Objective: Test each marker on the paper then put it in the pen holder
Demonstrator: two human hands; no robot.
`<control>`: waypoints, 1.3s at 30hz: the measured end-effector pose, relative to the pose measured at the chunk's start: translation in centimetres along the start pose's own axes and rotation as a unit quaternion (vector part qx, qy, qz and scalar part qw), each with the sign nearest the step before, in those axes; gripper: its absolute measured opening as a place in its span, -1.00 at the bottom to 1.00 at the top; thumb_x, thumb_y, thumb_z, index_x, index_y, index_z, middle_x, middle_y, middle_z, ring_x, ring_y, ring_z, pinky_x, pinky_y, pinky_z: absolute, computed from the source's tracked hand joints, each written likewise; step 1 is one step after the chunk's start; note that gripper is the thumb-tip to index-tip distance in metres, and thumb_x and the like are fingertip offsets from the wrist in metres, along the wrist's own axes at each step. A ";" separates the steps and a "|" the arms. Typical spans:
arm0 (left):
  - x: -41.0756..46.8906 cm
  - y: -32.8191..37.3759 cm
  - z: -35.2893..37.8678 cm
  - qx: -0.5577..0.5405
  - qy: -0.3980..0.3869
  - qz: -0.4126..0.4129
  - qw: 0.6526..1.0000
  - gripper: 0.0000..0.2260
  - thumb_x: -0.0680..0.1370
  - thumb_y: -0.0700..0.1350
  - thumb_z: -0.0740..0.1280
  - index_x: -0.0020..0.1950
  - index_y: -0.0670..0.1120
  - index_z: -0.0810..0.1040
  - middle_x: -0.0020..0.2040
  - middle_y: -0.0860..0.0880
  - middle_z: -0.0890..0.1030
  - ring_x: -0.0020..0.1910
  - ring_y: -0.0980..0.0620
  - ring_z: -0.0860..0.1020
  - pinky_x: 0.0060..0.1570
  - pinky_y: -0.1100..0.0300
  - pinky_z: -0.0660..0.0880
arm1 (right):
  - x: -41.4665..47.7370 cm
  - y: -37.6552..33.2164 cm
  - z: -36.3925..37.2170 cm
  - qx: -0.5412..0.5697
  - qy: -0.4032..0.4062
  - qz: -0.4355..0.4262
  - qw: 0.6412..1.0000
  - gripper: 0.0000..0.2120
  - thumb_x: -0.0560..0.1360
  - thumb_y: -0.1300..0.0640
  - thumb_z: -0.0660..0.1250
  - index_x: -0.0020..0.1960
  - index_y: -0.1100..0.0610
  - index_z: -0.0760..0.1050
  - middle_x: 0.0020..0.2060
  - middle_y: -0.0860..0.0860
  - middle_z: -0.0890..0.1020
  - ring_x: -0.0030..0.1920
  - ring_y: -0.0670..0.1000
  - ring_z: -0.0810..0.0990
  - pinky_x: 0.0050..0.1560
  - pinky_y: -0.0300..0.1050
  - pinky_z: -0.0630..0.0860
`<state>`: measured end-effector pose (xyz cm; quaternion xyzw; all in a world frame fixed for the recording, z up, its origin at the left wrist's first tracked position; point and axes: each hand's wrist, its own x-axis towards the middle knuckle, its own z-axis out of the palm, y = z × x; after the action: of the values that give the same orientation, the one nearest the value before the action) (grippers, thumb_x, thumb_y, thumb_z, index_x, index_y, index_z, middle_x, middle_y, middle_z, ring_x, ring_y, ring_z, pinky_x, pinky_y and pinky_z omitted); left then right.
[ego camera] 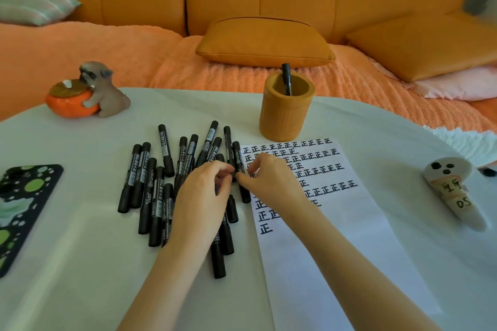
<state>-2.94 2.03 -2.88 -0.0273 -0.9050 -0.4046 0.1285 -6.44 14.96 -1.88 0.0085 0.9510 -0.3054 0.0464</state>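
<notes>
Several black markers (152, 192) lie in a loose pile on the white table (80, 263), left of a sheet of paper (349, 226) covered with rows of black test marks. My left hand (203, 196) rests on the pile's right side, fingers curled around a black marker that is mostly hidden beneath them. My right hand (270, 181) pinches thumb and forefinger on a marker (237, 154) lying along the paper's left edge. The two hands nearly touch. The tan cylindrical pen holder (283, 118) stands behind the paper with one marker (286, 76) upright in it.
A phone (21, 207) in a green-spotted case lies at the left edge. A dog-and-orange-pot figurine (88, 94) sits at the back left. A white ghost-faced cone object (454, 191) lies at the right. An orange sofa with cushions is behind the table.
</notes>
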 end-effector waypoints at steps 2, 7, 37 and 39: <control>0.1 -0.2 0.0 0.001 -0.003 0.000 1.000 -0.86 0.55 -0.17 0.29 0.06 -0.02 0.58 -0.10 0.12 0.59 -0.14 0.16 0.53 -0.17 0.29 0.46 | 0.0 -0.1 0.0 0.016 -0.019 0.002 1.000 -0.74 0.44 0.01 0.38 -0.12 0.23 0.51 -0.28 0.06 0.55 -0.23 0.06 0.54 -0.21 -0.07 0.48; 0.1 -0.3 0.1 -0.003 -0.009 0.003 1.000 -0.87 0.54 -0.19 0.30 0.04 -0.03 0.59 -0.11 0.12 0.59 -0.15 0.16 0.53 -0.19 0.33 0.45 | -0.1 -0.6 0.2 0.049 -0.031 0.011 0.998 -0.61 0.40 0.13 0.36 -0.46 0.16 0.21 -0.56 0.01 0.24 -0.52 -0.01 0.20 -0.40 -0.15 0.26; -3.3 2.8 -0.8 -0.085 -0.263 0.047 0.960 -0.88 0.60 0.07 0.11 0.11 0.13 0.34 -0.14 0.10 0.58 -0.13 0.17 0.54 -0.03 0.05 0.49 | -8.1 2.0 -3.0 0.468 0.020 0.021 0.883 -0.75 0.51 0.25 0.33 -0.34 0.11 0.52 -0.54 0.03 0.33 -0.54 -0.07 0.22 -0.53 -0.29 0.16; -3.4 2.8 -0.8 -0.087 -0.258 0.043 0.961 -0.84 0.59 0.12 0.10 0.13 0.16 0.35 -0.12 0.10 0.58 -0.12 0.16 0.54 -0.06 0.05 0.50 | -8.2 1.9 -3.1 0.470 0.010 0.004 0.883 -0.74 0.52 0.24 0.32 -0.34 0.10 0.52 -0.54 0.03 0.35 -0.53 -0.08 0.25 -0.52 -0.31 0.19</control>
<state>0.94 3.55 -1.18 -0.1805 -0.8666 -0.4554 -0.0952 1.57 18.42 0.25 0.0358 0.6965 -0.7161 0.0290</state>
